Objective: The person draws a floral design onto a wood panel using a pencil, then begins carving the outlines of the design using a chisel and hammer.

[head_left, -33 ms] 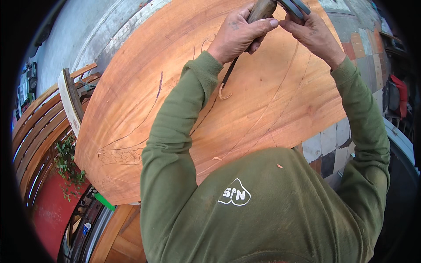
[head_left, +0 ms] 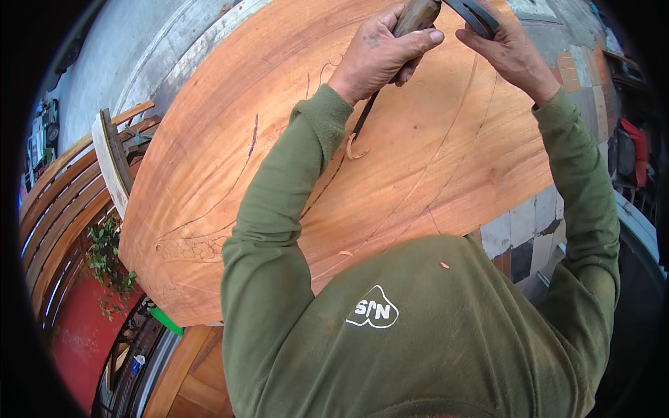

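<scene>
My left hand (head_left: 380,52) is wrapped round the wooden handle (head_left: 417,19) of a gouge. Its dark shaft (head_left: 365,115) slants down to the board, and a curled wood shaving (head_left: 357,149) rises at the tip. The cut follows a dark drawn line. Beside the handle's upper end, a small gap away, my right hand (head_left: 507,52) is closed on a black, two-pronged tool (head_left: 475,17) that looks like a claw hammer; its far part lies beyond the frame. Under both hands spreads a large reddish-brown wooden board (head_left: 411,167) with drawn curves and shallow lines.
Left of the board are a slatted wooden bench (head_left: 66,188) and a leafy plant (head_left: 108,261). Paving tiles (head_left: 519,230) show past its right edge, grey pavement (head_left: 157,52) beyond its left side. A loose shaving (head_left: 345,253) lies near my body.
My right hand and the hammer have shifted right, widening the gap to the gouge handle. My left hand and the gouge stay almost where they were.
</scene>
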The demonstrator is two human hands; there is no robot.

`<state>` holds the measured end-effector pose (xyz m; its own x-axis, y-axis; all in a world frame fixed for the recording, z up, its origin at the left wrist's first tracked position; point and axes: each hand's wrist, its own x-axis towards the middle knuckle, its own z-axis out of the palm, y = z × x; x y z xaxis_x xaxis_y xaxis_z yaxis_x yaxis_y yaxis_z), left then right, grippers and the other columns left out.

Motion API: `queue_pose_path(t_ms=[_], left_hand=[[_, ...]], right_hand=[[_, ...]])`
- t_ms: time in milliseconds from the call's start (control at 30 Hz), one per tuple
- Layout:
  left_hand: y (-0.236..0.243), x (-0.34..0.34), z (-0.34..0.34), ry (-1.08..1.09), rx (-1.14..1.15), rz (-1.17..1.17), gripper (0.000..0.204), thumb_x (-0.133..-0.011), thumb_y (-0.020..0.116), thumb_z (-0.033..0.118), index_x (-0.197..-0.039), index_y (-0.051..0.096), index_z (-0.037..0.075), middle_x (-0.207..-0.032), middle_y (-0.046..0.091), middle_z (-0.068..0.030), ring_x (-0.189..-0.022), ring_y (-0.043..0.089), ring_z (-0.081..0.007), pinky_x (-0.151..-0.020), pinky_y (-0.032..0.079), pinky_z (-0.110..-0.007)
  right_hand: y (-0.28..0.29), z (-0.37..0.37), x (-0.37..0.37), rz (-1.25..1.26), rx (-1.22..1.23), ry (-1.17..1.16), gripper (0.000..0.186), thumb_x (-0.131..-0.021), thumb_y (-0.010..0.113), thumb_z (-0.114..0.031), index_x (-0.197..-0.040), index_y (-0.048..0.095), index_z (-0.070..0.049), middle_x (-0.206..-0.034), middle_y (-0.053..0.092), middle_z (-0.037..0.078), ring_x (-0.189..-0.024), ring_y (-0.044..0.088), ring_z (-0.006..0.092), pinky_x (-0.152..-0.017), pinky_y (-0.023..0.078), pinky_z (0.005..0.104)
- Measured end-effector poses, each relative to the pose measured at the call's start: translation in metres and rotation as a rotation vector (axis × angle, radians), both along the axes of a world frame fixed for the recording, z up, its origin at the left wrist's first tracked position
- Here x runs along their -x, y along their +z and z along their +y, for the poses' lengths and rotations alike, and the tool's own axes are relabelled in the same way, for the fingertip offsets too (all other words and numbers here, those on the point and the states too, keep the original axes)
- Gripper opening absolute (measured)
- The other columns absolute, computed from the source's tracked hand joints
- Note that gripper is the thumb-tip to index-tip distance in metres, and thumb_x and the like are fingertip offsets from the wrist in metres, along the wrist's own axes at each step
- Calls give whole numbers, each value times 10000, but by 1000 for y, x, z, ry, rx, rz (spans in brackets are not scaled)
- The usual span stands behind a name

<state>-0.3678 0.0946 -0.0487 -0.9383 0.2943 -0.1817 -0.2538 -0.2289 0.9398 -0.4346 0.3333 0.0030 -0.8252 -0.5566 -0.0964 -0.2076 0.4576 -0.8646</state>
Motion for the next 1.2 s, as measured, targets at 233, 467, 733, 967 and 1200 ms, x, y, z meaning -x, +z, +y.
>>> queue_pose_path(t_ms=[233,467,733,967,1200], left_hand=[[-8,-1,4,-26,-41,-2,304,-983,750,342,-1070,596,95,-641,512,53,-449,469,-45,-410,357,-221],[-4,-7,-4,-16,19,-13,313,-986,741,327,-1118,595,83,-649,510,52,-458,470,-46,-414,357,-221],[-1,-8,-1,-36,3,0,351,-977,752,328,-1169,593,80,-663,514,48,-463,467,-47,-416,357,-222],[-13,-10,-6,-14,-1,-25,350,-979,747,321,-1175,584,81,-661,503,50,-464,463,-47,-415,362,-227],[1,-21,-9,14,-18,-11,337,-967,766,289,-1158,583,81,-662,503,50,-463,460,-45,-418,366,-222]], right_hand=[[14,-13,12,54,437,-481,472,-968,629,-41,-1416,487,-89,-946,512,-22,-694,491,49,-559,397,200],[-3,10,20,165,78,-57,706,-949,668,-4,-1595,388,-46,-1509,497,73,-1297,409,122,-1051,364,293],[-15,-19,-11,215,191,77,695,-966,637,-4,-1607,375,-59,-1590,461,114,-1377,467,180,-1111,398,309],[32,-22,17,124,549,-476,675,-966,644,-65,-1583,414,-214,-843,538,-60,-517,404,25,-431,309,201],[-9,-23,-23,-107,75,42,635,-975,698,-42,-1562,457,-52,-1314,598,13,-1085,552,105,-934,484,282]])
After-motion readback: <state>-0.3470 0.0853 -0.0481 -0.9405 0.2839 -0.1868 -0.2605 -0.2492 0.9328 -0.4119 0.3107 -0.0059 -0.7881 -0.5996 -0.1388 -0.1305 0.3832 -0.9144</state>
